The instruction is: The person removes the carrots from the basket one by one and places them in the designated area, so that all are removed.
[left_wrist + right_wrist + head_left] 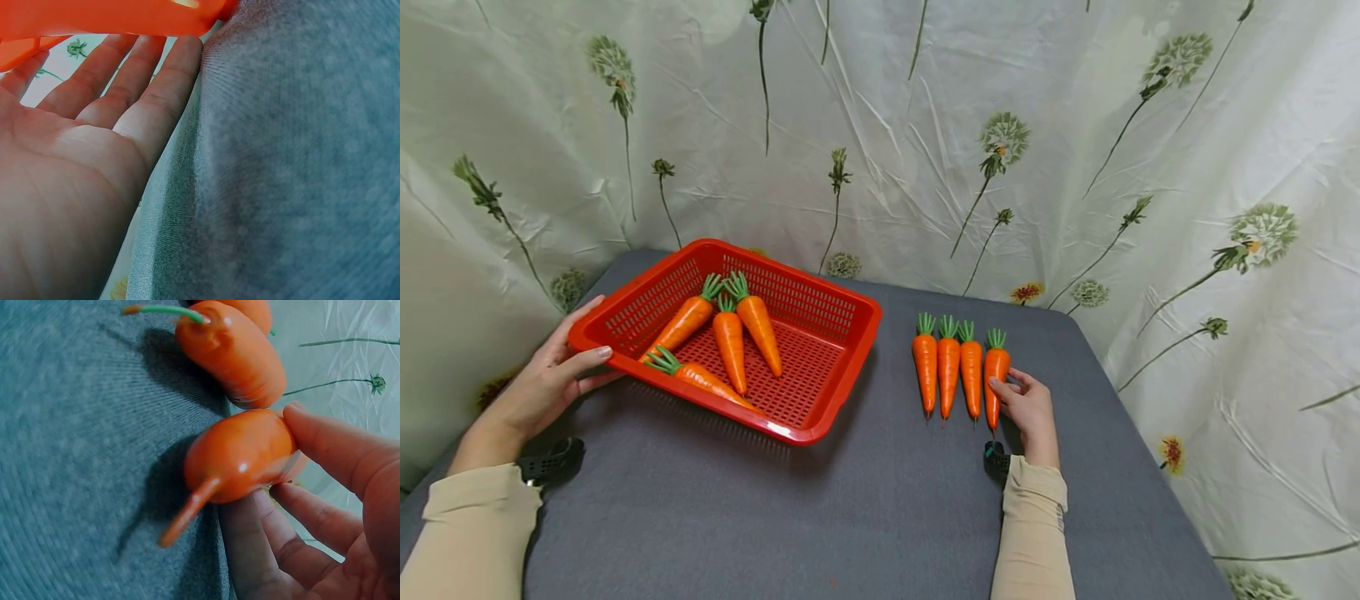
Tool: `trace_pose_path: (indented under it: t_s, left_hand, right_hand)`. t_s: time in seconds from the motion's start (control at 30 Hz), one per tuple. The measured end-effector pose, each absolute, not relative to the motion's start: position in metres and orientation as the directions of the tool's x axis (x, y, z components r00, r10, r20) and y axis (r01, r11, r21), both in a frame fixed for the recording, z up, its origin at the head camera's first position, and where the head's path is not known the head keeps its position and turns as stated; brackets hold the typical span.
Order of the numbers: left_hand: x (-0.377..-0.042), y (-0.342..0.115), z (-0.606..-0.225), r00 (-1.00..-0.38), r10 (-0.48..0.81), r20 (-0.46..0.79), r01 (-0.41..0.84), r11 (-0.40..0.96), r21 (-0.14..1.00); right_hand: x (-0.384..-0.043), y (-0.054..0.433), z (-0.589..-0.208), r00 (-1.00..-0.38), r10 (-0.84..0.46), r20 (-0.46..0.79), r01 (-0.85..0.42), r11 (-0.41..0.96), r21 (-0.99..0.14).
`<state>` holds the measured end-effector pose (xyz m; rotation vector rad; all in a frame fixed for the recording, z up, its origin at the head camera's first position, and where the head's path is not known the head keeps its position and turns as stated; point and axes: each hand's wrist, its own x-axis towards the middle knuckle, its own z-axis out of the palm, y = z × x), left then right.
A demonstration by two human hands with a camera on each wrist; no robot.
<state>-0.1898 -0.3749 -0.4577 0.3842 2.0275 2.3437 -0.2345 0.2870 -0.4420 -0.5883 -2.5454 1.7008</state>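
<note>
At the left corner of a red plastic basket, my left hand grips the rim, thumb on top and fingers beneath. The left wrist view shows those fingers stretched under the basket's edge. Several orange carrots with green tops, one of them a carrot near the middle, lie inside the basket. On the right, my right hand pinches a carrot between thumb and fingers, its green top pointing away from me. Left of it, three more carrots lie side by side in a row.
A grey cloth covers the table. Behind it hangs a pale curtain printed with dandelions, close along the table's back edge. Dark camera straps sit at both wrists, the left one beside the basket's near side.
</note>
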Motion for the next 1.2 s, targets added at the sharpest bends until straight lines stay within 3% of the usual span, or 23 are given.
trace_pose_path:
  t_s: [0.67, 1.2]
  left_hand:
    - [-0.188, -0.373, -0.456, -0.974, 0.158, 0.16, 0.14, -0.131, 0.981]
    - [-0.189, -0.373, -0.457, -0.974, 0.155, 0.165, 0.146, -0.13, 0.981]
  right_hand:
    - [-0.241, 0.288, -0.438, -0.944, 0.284, -0.169, 0.292, 0.479, -0.828]
    - [-0.242, 0.292, -0.431, -0.942, 0.244, -0.232, 0.322, 0.455, -0.83]
